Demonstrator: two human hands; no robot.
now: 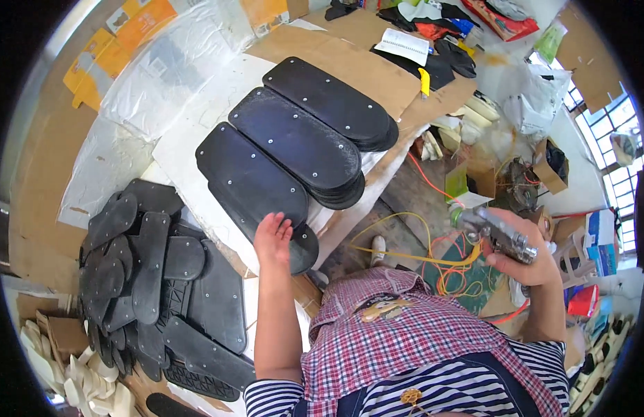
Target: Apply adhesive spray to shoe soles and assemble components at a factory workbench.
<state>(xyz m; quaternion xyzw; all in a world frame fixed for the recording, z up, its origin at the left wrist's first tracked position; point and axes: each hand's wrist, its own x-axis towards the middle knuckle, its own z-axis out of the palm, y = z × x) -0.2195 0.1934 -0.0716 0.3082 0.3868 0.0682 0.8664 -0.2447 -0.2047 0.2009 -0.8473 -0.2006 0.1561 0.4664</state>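
Three stacks of long black panels with rounded ends and small metal studs lie side by side on the table: a left stack (249, 170), a middle stack (294, 135) and a right stack (330, 97). Over the near end of the left stack is my left hand (272, 238), palm up and open, its fingers loosely bent with nothing in them. Whether it touches the panels I cannot tell. Out to the right, away from the table, my right hand (529, 257) is closed around a silver pistol-shaped air tool (494, 233) with a greenish end. My fingers partly hide its handle.
A loose heap of black panels (152, 257) lies left of the table. Yellow and orange hoses (457, 263) coil on the floor near my foot. Cardboard (357, 59) covers the table's far part, with a notebook (404, 46) and a yellow-handled cutter (424, 82). Boxes (471, 182) stand at right.
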